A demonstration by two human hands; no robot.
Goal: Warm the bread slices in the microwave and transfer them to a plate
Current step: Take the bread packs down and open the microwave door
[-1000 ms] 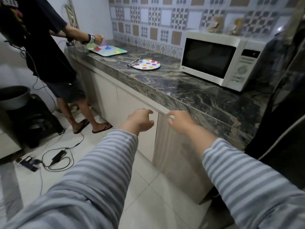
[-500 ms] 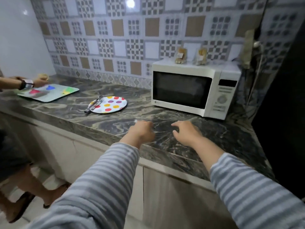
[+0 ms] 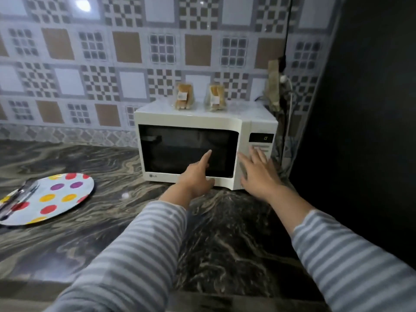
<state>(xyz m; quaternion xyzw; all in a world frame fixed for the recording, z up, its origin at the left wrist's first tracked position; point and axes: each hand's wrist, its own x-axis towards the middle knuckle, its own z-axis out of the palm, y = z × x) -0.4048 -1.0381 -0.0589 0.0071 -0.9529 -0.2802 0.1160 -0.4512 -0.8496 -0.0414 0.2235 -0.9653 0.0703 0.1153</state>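
Note:
A white microwave (image 3: 193, 119) stands shut on the marble counter against the tiled wall. On its top sit two clear bags of bread slices (image 3: 184, 96), the second bag (image 3: 216, 97) to the right. A white plate with coloured dots (image 3: 60, 197) lies at the left, with metal tongs (image 3: 19, 198) across its left rim. My left hand (image 3: 197, 174) points its index finger at the dark door glass and holds nothing. My right hand (image 3: 258, 170) reaches with spread fingers to the door's right edge by the control panel (image 3: 261, 143).
A dark tall appliance side (image 3: 360, 131) closes off the right. A wall socket with a plug and cable (image 3: 281, 79) sits behind the microwave's right corner. The marble counter (image 3: 112, 233) stretches in front of me.
I have stepped close to the counter. Both hands rose from the counter edge and reached forward to the microwave front; the left index finger extended and the right fingers spread.

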